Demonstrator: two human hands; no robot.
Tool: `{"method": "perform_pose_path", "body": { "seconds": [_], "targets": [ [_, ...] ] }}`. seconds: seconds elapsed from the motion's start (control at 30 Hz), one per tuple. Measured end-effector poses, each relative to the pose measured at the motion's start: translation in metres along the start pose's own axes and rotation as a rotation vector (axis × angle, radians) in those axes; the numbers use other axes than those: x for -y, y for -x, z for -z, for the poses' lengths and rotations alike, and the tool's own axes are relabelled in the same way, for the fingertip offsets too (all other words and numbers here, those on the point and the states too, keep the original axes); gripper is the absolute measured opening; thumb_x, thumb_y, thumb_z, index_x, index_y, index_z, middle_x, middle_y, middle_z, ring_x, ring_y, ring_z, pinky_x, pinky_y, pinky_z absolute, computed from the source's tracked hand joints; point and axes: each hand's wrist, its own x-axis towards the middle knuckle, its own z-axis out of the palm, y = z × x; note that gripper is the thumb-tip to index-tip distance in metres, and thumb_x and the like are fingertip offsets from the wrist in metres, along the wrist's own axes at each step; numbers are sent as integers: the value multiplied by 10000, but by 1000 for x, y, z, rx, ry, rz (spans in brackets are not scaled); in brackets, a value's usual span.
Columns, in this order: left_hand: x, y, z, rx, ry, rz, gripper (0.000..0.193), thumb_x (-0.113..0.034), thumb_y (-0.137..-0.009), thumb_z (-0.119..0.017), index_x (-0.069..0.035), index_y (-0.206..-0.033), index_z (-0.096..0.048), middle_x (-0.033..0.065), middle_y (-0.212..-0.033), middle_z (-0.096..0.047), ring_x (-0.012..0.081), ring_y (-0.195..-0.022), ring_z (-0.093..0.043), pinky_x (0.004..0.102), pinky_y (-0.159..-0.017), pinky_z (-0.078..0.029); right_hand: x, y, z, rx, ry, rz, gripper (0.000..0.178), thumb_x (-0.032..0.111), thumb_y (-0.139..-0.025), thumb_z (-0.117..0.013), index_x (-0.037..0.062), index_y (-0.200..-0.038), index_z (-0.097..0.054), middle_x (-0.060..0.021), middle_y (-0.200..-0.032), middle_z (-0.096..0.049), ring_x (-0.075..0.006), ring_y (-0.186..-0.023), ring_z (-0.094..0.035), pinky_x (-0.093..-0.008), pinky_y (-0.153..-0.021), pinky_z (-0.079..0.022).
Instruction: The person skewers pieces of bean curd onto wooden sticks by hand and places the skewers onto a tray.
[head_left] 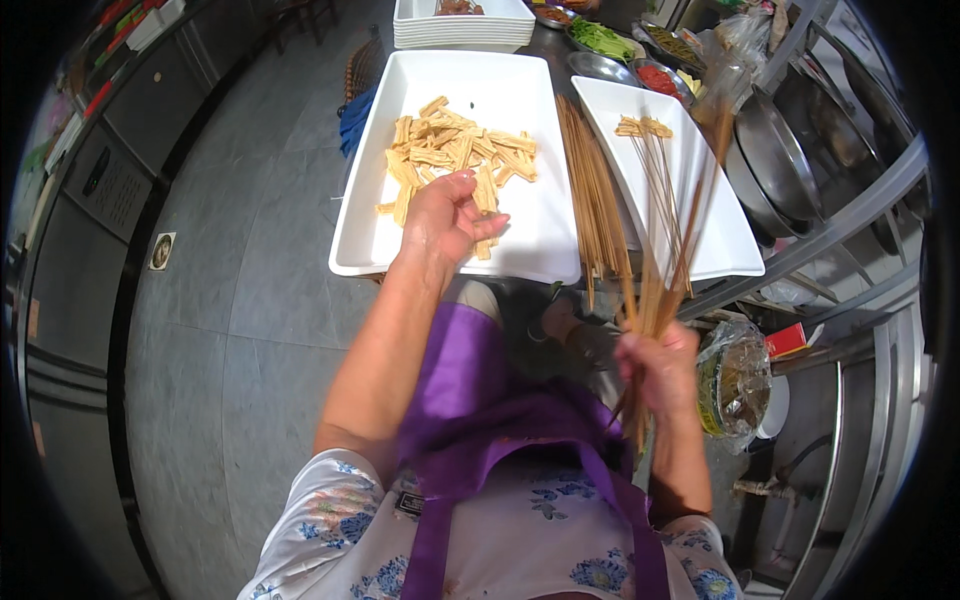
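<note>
Pale yellow, ridged pieces of dried tofu stick lie heaped in a deep white tray. Over the tray's near half is my left hand, palm partly turned up, fingers and thumb apart. Its fingertips are beside a few pieces; whether they touch one is hard to tell. My right hand, closed, grips a bundle of thin bamboo skewers at the tray's near right, blurred by motion. More skewers lie side by side between the deep tray and a second white tray, which has threaded pieces at its far end.
Stacked white trays stand at the back. Metal bowls hold green vegetables and something red. On the right are a metal rack with large pans and a plastic-wrapped container. Grey floor tiles spread left, with cabinets beyond.
</note>
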Motion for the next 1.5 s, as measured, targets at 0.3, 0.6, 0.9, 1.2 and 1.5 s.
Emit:
{"method": "perform_pose_path", "body": {
  "seconds": [0.3,0.6,0.9,1.2,1.5],
  "targets": [
    [9,24,0,48,-115,-210,434,153,-680,-424,54,-1101,-386,132,-927,-443,218,-727,-524,361,-677,-492,-32,5,-11,152,41,-62,63,-8,-712,-559,-5,-775,-563,-40,-576,-527,-72,-420,-442,-193,-391,-331],
    [9,18,7,-21,-122,-410,397,169,-617,-489,70,-999,-437,122,-822,-522,182,-684,-536,250,-591,-460,-31,8,-13,137,106,-96,58,7,-720,-576,-16,-772,-565,-29,-569,-528,-56,-422,-441,-183,-388,-326],
    [12,17,15,-103,-486,-710,340,157,-609,-500,78,-939,-521,112,-820,-562,154,-710,-549,231,-651,-454,-30,8,-16,126,152,-100,61,2,-709,-567,-30,-758,-552,-49,-561,-525,-72,-407,-442,-189,-375,-331],
    [23,23,19,-165,-1018,-1265,265,107,-647,-476,9,-875,-570,123,-757,-574,227,-667,-560,265,-631,-456,-29,9,-18,121,195,-133,70,9,-722,-569,-29,-780,-556,-44,-569,-527,-64,-417,-446,-183,-384,-332],
    [25,26,7,-120,-1175,-1495,239,107,-623,-486,-17,-808,-574,134,-720,-572,278,-682,-582,322,-588,-480,-24,10,-28,131,193,-81,66,32,-733,-571,-10,-780,-555,-31,-572,-527,-56,-415,-437,-179,-381,-326]
  ]
}}
